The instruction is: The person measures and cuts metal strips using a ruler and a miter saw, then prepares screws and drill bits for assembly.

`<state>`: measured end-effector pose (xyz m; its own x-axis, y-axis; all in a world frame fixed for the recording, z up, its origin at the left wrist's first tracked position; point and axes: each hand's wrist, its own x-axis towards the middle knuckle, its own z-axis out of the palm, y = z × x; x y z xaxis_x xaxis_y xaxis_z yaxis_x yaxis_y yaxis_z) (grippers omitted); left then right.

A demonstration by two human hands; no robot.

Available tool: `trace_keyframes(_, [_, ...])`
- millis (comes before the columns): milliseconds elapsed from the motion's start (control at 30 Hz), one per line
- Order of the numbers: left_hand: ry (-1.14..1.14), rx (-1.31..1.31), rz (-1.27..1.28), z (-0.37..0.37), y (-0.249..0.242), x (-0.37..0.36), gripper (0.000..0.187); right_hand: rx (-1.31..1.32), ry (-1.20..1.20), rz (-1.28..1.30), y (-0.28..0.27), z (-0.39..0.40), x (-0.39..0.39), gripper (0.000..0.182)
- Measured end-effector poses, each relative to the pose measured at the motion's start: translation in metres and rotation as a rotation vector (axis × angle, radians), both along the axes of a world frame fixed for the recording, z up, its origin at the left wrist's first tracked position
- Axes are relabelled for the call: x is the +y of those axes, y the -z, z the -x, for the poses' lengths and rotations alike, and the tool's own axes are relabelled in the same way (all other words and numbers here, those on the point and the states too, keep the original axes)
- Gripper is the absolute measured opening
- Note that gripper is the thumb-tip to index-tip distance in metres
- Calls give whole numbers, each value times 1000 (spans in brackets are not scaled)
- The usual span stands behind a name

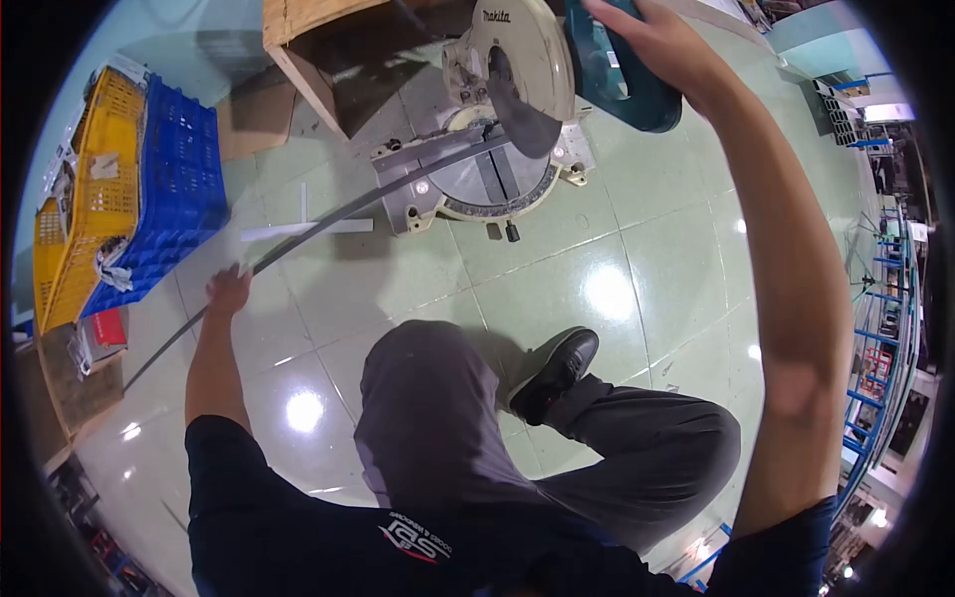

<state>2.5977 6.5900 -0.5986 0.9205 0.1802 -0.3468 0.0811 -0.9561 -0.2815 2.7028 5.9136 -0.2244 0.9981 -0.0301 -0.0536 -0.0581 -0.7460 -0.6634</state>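
A cream and teal Makita miter saw [517, 70] stands on the floor at the top middle, its round base [487, 179] facing me. My right hand [657, 45] is wrapped round the teal handle [642, 99] of the saw. From the saw's fence a long thin grey strip [348, 207] runs down to the left, past my left hand. My left hand [230, 291] is closed on this strip, partly hiding it. Beneath the strip, two white bars [338, 226] form a T on the tiles. The blade is mostly hidden by its guard.
Yellow [104, 189] and blue [179, 159] plastic crates stand at the left. A wooden box [318, 60] is behind the saw. At the lower left sits a wooden tray [85, 393] with a red box. Blue metal racks [875, 348] line the right side.
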Motion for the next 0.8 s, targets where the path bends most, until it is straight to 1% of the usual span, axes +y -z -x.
trace_keyframes(33, [196, -227, 95, -2, 22, -11, 54, 43, 132, 30, 1, -16, 15, 55])
trace_keyframes(67, [399, -459, 192, -12, 43, -25, 54, 64, 98, -55, 4, -23, 11, 49])
trace_keyframes(100, [310, -359, 369, -24, -4, -95, 56, 85, 66, -140, 7, -26, 3, 43])
trace_keyframes(133, [335, -380, 478, -30, -20, -146, 57, 104, 27, -222, 9, -29, 0, 37])
trace_keyframes(167, [311, -339, 534, -36, -24, -189, 58, 143, 30, -258, 8, -32, -1, 35])
trace_keyframes(200, [291, -291, 589, -43, -24, -217, 59, 186, 40, -295, 9, -32, -2, 33])
trace_keyframes(233, [215, -158, 587, -52, -18, -232, 59, 228, 51, -335, 10, -31, -3, 32])
trace_keyframes(300, [88, 111, 576, -75, 0, -260, 63, 210, 117, -408, 5, -17, 4, 34])
trace_keyframes(333, [83, 165, 593, -84, 3, -259, 63, 202, 146, -446, 4, -12, 7, 35])
trace_keyframes(400, [64, 269, 621, -101, 4, -247, 68, 367, 94, -698, 11, -7, -9, 39])
trace_keyframes(433, [64, 281, 620, -108, 3, -241, 69, 457, 70, -832, 19, -3, -15, 42])
trace_keyframes(467, [66, 292, 620, -117, -6, -238, 70, 422, 96, -768, 20, 5, -12, 43])
trace_keyframes(533, [81, 308, 614, -131, -10, -235, 71, 353, 157, -635, 15, 26, 1, 45])
trace_keyframes(633, [89, 289, 619, -147, -4, -231, 72, 339, 330, -522, 33, 35, 3, 47])
trace_keyframes(667, [78, 279, 632, -142, 0, -231, 72, 266, 298, -493, 37, 49, 7, 55])
trace_keyframes(767, [114, 274, 679, -147, 14, -227, 71, 121, 210, -690, 63, 67, -5, 67])
trace_keyframes(800, [133, 283, 695, -148, 20, -222, 70, 118, 214, -696, 74, 66, -10, 72])
